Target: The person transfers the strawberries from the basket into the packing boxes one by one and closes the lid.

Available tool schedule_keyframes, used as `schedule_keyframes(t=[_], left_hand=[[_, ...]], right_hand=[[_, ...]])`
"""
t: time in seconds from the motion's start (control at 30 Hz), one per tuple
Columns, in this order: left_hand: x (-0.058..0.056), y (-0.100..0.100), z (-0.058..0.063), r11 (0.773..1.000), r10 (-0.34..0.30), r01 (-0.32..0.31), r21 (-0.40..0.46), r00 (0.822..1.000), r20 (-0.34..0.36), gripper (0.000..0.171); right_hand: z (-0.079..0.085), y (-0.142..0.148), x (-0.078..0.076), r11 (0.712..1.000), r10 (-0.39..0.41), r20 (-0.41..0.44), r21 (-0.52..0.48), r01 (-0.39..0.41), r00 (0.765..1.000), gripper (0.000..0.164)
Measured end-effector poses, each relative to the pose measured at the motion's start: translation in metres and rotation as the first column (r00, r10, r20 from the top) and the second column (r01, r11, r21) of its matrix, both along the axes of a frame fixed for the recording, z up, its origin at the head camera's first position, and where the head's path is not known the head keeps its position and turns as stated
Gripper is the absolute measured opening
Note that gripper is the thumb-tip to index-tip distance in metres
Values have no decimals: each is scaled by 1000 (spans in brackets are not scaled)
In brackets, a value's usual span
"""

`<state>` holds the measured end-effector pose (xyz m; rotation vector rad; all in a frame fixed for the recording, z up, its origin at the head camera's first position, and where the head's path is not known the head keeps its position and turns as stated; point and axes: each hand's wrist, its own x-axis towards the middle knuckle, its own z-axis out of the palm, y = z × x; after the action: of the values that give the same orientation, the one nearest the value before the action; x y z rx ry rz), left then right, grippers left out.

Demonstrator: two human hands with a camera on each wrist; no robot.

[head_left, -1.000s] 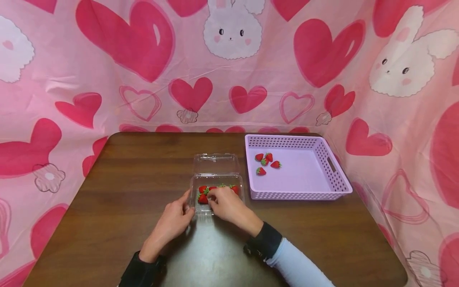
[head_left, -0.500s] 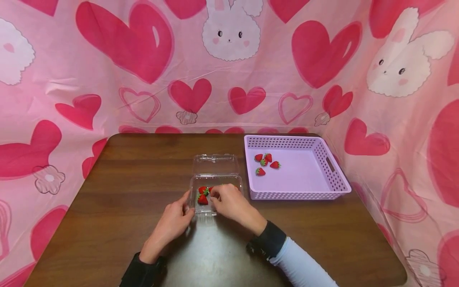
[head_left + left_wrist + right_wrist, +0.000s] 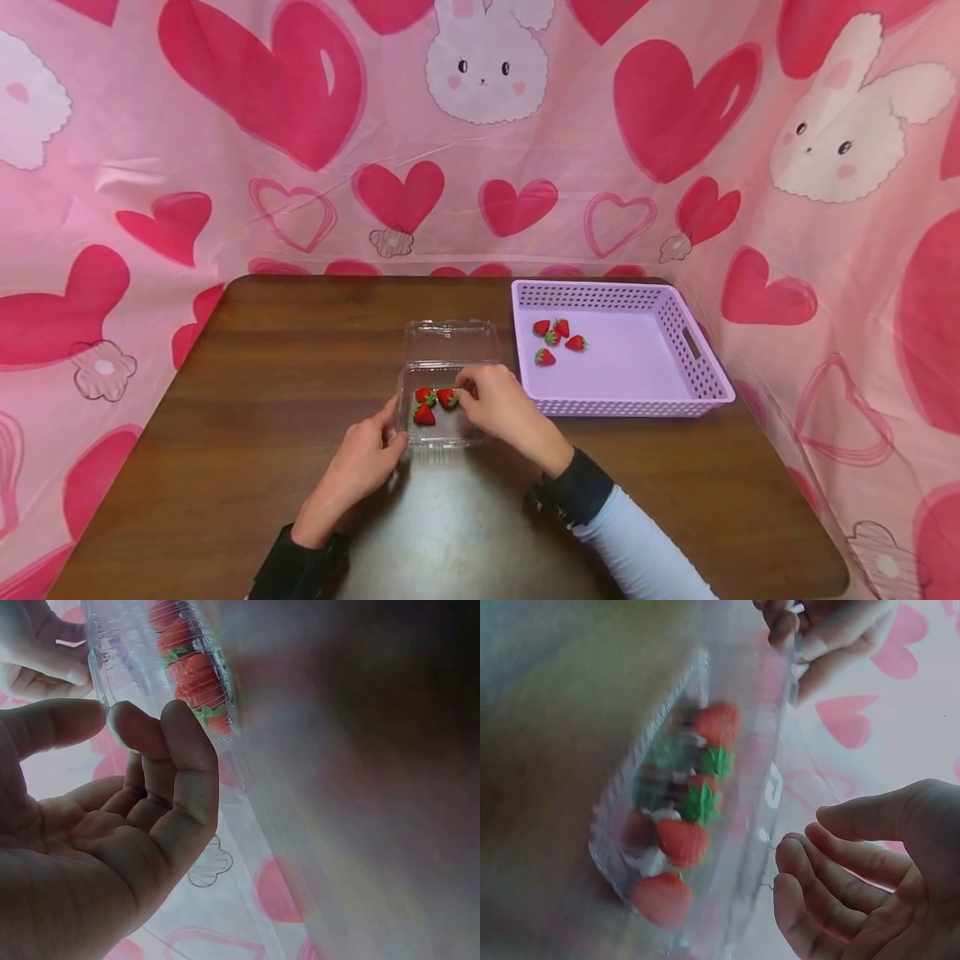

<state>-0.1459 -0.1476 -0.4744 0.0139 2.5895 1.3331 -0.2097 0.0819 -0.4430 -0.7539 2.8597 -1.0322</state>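
A clear plastic clamshell container (image 3: 442, 433) stands on the table with its lid folded back, away from the person. Its left rim is pinched between thumb and fingers of my left hand (image 3: 360, 457). Three strawberries (image 3: 424, 415) show inside from above; the right wrist view reveals several strawberries (image 3: 682, 841) in a row, red with green leaves. Over the container's right side hovers my right hand (image 3: 504, 407), covering part of the contents in the head view. Its fingers (image 3: 799, 862) are loosely bent, thumb apart from them, nothing between.
To the right of the container is a lilac perforated basket (image 3: 626, 408), with several strawberries (image 3: 545, 357) on its left half. Both stand on a dark wooden table (image 3: 300, 350). A pink cloth (image 3: 465, 150) with hearts and rabbits hangs around the table's back and sides.
My right hand has shifted up and to the right over the container, uncovering another strawberry near the middle. The left hand stays on the rim.
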Motion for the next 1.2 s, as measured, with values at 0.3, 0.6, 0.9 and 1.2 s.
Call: schedule_keyframes(t=[0.3,0.6,0.9,1.2], left_hand=[[-1,0,0,1000,-3,3,6,1000,-7,70],[-1,-1,-1,1000,0,0,7,1000,-5,70],[-1,-1,-2,1000,-1,1,4,1000,-13,70],[-1,-2,-2,1000,-5,5,6,1000,-9,70]], right_hand=[[14,17,-9,997,-63,11,-37,64,998,12],[28,35,-19,990,-142,15,-18,142,990,13],[33,57,-33,986,-167,-50,18,168,985,13],[33,73,-41,972,-217,-128,59,226,968,13]])
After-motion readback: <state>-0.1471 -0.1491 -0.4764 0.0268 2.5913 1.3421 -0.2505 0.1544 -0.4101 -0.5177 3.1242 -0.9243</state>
